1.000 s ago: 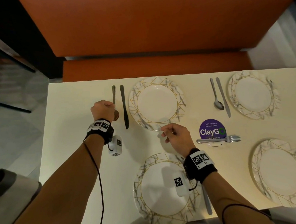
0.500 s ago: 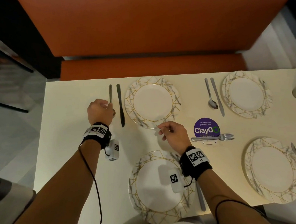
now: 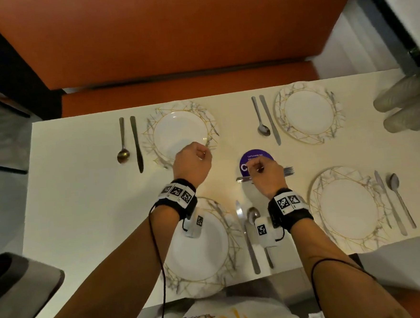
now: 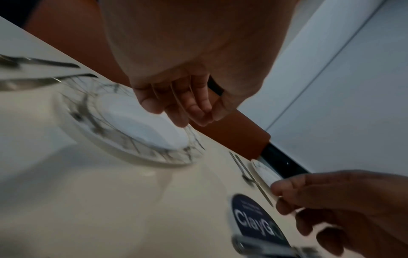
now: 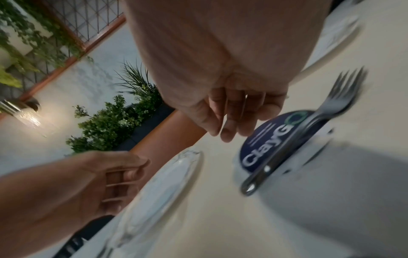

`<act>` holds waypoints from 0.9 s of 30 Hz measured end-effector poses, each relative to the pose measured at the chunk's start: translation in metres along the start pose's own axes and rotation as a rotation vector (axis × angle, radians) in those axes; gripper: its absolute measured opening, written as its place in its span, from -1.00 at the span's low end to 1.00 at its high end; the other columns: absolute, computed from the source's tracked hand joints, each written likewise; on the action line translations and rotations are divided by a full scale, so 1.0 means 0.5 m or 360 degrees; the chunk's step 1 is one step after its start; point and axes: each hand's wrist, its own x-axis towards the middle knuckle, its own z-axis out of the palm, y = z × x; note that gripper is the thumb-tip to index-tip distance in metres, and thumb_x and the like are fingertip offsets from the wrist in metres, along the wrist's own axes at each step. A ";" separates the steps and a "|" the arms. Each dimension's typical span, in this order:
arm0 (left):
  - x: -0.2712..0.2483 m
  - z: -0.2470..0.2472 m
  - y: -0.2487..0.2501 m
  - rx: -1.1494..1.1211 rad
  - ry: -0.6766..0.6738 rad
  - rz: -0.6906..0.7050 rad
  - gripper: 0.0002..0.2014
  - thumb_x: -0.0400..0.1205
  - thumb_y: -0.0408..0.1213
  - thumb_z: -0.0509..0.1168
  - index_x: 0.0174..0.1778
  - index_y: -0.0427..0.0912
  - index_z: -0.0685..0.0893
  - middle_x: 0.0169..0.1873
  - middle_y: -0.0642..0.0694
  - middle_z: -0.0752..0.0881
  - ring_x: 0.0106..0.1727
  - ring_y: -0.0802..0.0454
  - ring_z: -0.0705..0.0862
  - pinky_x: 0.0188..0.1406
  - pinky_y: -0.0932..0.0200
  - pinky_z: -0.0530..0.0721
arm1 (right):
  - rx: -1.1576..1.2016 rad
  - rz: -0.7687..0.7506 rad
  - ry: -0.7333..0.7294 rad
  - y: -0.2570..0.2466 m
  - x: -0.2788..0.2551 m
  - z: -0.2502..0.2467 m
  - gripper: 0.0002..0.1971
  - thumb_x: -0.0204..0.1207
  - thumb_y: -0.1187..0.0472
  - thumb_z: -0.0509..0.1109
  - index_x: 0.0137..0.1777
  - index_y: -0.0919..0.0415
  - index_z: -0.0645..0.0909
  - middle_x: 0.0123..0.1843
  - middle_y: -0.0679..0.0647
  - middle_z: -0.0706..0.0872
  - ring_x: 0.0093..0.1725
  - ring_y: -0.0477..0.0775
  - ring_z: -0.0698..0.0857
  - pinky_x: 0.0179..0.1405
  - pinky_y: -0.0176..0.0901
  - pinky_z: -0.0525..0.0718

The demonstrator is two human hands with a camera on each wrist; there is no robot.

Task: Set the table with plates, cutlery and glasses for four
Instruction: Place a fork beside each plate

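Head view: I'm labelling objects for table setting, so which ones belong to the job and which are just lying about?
Job: four plates, spoons, knives, forks, glasses.
Lying about: purple sign, orange bench, grey bag.

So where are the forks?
In the head view the forks lie mid-table across the purple ClayGo sign, right under the right hand, tines pointing toward the near right plate.
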 end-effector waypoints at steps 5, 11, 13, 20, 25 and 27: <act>-0.032 0.150 0.058 0.0059 -0.0363 0.0071 -0.96 0.64 -0.22 0.46 -0.03 -0.04 0.79 -0.20 0.14 0.76 -0.18 0.16 0.69 0.01 0.07 0.78 | -0.0460 0.0032 0.0126 0.115 0.041 -0.080 -0.85 0.50 0.23 0.47 0.06 0.08 0.73 0.10 0.18 0.70 0.14 0.26 0.61 0.11 -0.08 0.52; -0.056 0.282 0.089 0.0335 -0.0509 0.0127 -0.86 0.57 -0.23 0.53 0.03 -0.07 0.86 -0.02 -0.09 0.85 0.05 -0.15 0.78 0.15 -0.14 0.78 | -0.0599 0.0160 -0.0074 0.173 0.079 -0.144 -0.59 0.51 0.03 0.55 0.31 0.12 0.62 0.30 0.20 0.63 0.31 0.29 0.56 0.29 0.13 0.57; -0.060 0.310 0.097 0.0523 -0.0503 0.0137 -0.86 0.58 -0.14 0.52 0.04 0.01 0.86 0.00 -0.06 0.83 0.12 -0.16 0.75 0.21 -0.19 0.74 | -0.0593 0.0167 -0.0164 0.187 0.088 -0.147 -0.65 0.54 0.07 0.52 0.28 0.13 0.63 0.27 0.17 0.69 0.29 0.27 0.63 0.27 0.08 0.61; -0.063 0.336 0.119 0.0830 -0.0511 0.0107 -0.81 0.68 -0.04 0.42 0.16 0.12 0.86 0.14 -0.02 0.78 0.28 -0.13 0.63 0.36 -0.14 0.54 | -0.0257 0.0120 -0.0237 0.219 0.102 -0.167 -0.88 0.53 0.23 0.54 0.04 0.19 0.81 0.02 0.10 0.85 0.01 0.07 0.75 -0.12 -0.42 0.49; -0.065 0.310 0.138 0.0368 -0.0530 -0.0044 -0.91 0.63 -0.27 0.49 0.03 -0.10 0.84 0.04 -0.08 0.79 0.08 -0.05 0.72 0.17 0.08 0.68 | 0.0035 0.0015 -0.0187 0.183 0.117 -0.202 -0.91 0.53 0.26 0.52 -0.01 0.17 0.83 -0.04 0.01 0.85 -0.14 -0.11 0.68 -0.13 -0.67 0.53; -0.072 0.286 0.154 0.0172 -0.0483 -0.0098 -0.95 0.61 -0.30 0.52 -0.05 -0.10 0.81 -0.10 -0.03 0.80 -0.07 0.05 0.73 -0.03 0.24 0.66 | 0.0167 -0.0060 -0.0148 0.152 0.120 -0.211 -0.93 0.51 0.23 0.53 -0.05 0.09 0.82 -0.08 -0.05 0.84 -0.10 -0.08 0.73 0.08 -0.29 0.71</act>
